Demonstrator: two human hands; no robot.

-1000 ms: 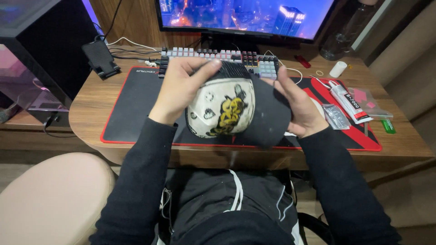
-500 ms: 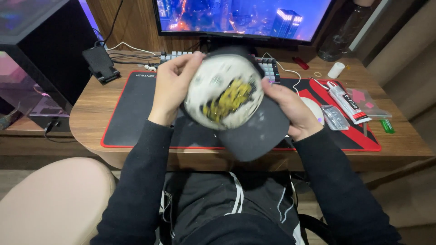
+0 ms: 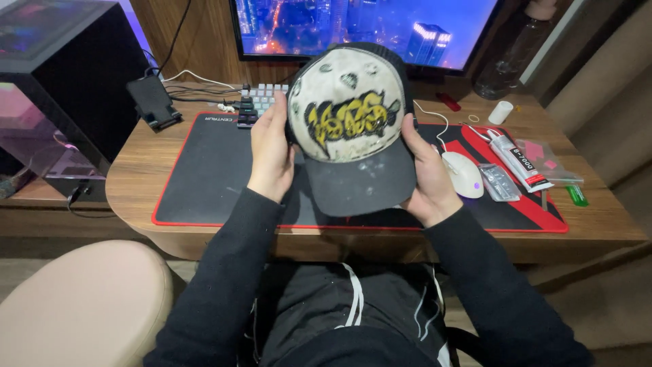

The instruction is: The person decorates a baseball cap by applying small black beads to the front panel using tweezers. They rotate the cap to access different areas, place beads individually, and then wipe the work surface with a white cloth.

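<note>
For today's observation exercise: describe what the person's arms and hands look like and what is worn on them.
Both arms wear long plain black sleeves ending at the wrists. The left hand and right hand are bare: no gloves, rings or watch visible.

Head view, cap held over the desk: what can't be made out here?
- Keyboard: mostly hidden behind the cap and the left hand.
- Cap's back and inside: turned away from the camera.
- Right hand: fingers go behind the cap's side, out of sight.
- Monitor: top cut off by the frame edge.
- Computer case: cut off at the left edge.
- Small items beside the mouse: too small to identify.
</note>
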